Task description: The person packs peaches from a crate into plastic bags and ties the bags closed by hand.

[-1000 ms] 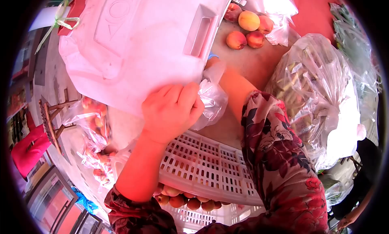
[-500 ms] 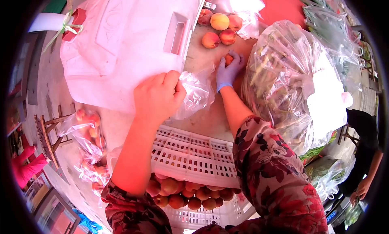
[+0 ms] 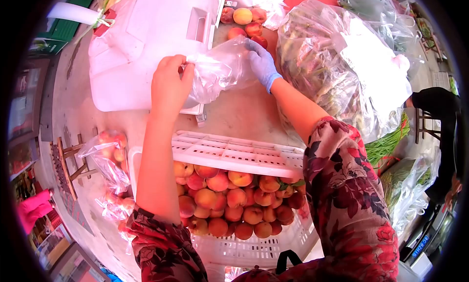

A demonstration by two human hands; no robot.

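Note:
My left hand (image 3: 171, 81) is bare and closed, pinching the gathered side of a clear plastic bag (image 3: 217, 74). In a thin blue glove, my right hand (image 3: 264, 64) has its fingertips at the bag's other edge, and the bag is stretched between both hands. Several loose red-yellow peaches (image 3: 243, 16) lie on the table just beyond. One peach (image 3: 260, 40) shows right behind my gloved fingers. The bag looks thin and crumpled; I see no fruit inside it.
A large white plastic case (image 3: 141, 52) lies left of the bag. To the right bulges a big clear bag of greens (image 3: 317, 62). Close to my body, a white slatted crate (image 3: 234, 147) holds many peaches. Bagged peaches (image 3: 110, 152) hang at the left. A person in dark clothes (image 3: 437, 135) is at the right.
My right hand has released the peach it held and moved left to the plastic bag's edge. The bag has been lifted and spread. The view has shifted, showing more of the crate's peaches.

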